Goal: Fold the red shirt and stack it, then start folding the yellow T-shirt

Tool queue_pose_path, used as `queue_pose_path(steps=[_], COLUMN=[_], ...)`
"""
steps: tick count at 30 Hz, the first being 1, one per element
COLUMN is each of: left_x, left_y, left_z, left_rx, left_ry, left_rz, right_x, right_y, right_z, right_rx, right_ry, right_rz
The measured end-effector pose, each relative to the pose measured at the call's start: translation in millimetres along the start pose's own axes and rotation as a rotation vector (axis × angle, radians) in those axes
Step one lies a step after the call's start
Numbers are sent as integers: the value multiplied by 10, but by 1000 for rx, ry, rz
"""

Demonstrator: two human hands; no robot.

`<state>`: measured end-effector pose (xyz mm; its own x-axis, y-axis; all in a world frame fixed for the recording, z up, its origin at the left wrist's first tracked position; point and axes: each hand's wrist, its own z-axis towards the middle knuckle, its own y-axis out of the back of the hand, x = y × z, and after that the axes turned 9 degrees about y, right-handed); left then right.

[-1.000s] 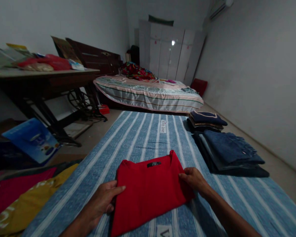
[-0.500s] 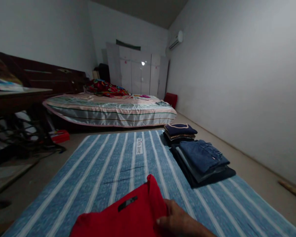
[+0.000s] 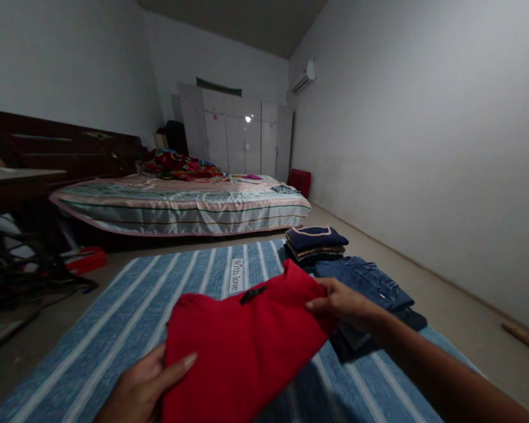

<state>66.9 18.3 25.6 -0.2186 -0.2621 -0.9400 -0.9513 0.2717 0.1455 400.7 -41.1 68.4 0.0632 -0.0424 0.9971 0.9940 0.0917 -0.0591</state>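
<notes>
Both hands are engaged on one item, a folded red top (image 3: 242, 346). The left hand (image 3: 145, 379) pinches its left edge, thumb flat on the upper face, the other fingers largely hidden. The right hand (image 3: 341, 302) is clamped on the opposite edge near the upper corner, thumb in front. The top is spanned between the two grips and tilted, its right side higher; a dark neck label (image 3: 253, 294) shows along the far edge, between the hands. Shadow falls on the blue striped sheet (image 3: 83, 346) below the right grip; the top's near edge runs out of view, so full clearance cannot be confirmed.

Just beyond the right grip, partly covered by it, lies a stack of folded jeans (image 3: 365, 282). Farther beyond that grip sits a second pile, topped by a navy garment (image 3: 317, 237) with a pale neckline. Well past both hands stands a bed (image 3: 180, 211) bearing a red floral blanket (image 3: 180, 164); behind it, a pale wardrobe (image 3: 238, 126).
</notes>
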Motion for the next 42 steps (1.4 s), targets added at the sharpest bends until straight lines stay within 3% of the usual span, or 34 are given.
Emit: queue_pose_path(steps=[4, 9, 13, 16, 19, 22, 25, 32, 37, 42], left_x=[-723, -1339, -1796, -1965, -1829, -1537, -1353, -1391, -1304, -1235], left_y=[-699, -1500, -2024, -2369, -2644, -2804, -2848, -2799, -2800, -2765], left_z=[645, 1613, 2204, 2532, 2770, 2907, 2968, 3024, 3030, 2970], left_rx=[163, 136, 107, 79, 48, 10, -17, -59, -42, -6], left_ry=[-17, -119, -187, -141, -30, 46, 47, -35, -37, 5], left_rz=[-284, -318, -293, -305, -252, -192, -165, -143, -117, -129], right_x=[344, 619, 755, 628, 240, -199, -426, -304, -250, -250], right_y=[750, 1586, 2189, 2575, 2812, 2900, 2933, 2959, 2683, 2265], right_z=[424, 951, 1335, 1559, 1665, 1679, 1695, 1762, 1819, 2084], right_rx=[-136, -418, -622, -760, -880, -898, -864, -855, -771, -538], right_ry=[13, -15, 9, 12, -79, -195, -241, -231, -206, -92], right_rz=[-150, -388, -537, -641, -776, -927, -1063, -1271, -1383, -1412])
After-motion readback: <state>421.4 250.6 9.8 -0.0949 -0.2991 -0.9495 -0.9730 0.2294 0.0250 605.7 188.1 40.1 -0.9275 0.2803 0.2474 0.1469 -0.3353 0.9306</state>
